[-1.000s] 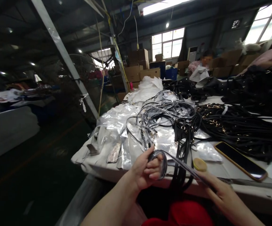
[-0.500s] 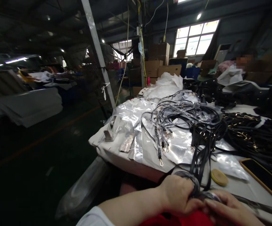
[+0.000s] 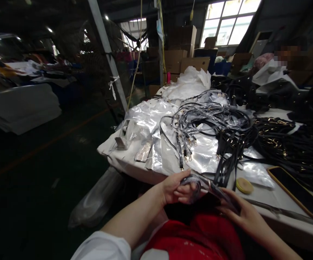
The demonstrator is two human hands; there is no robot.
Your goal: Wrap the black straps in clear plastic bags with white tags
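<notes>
Between my two hands stretches a black strap wrapped in clear plastic (image 3: pixel 208 184), held over my lap at the table's front edge. My left hand (image 3: pixel 172 187) has its fingers curled round the looped end. Further right, my right hand (image 3: pixel 239 209) grips the other part, thumb and fingers closed around it. Just beyond them lies a pile of plastic-wrapped black straps (image 3: pixel 213 115) with gold clasps. Flat black straps (image 3: pixel 228 162) hang toward the front edge, near a yellow round object (image 3: pixel 244 185).
A phone (image 3: pixel 297 191) lies on the right of the white-covered table (image 3: pixel 134 168). Clear plastic bags (image 3: pixel 148 115) spread at left, near a small metal block (image 3: pixel 121 143). More black straps (image 3: pixel 281 144) heap at right. Behind them sits a person (image 3: pixel 270 68). A metal pole (image 3: pixel 106 47) rises at left.
My hands have moved apart and away from my body, from close together to opposite ends of the wrapped strap. The view has tilted down slightly.
</notes>
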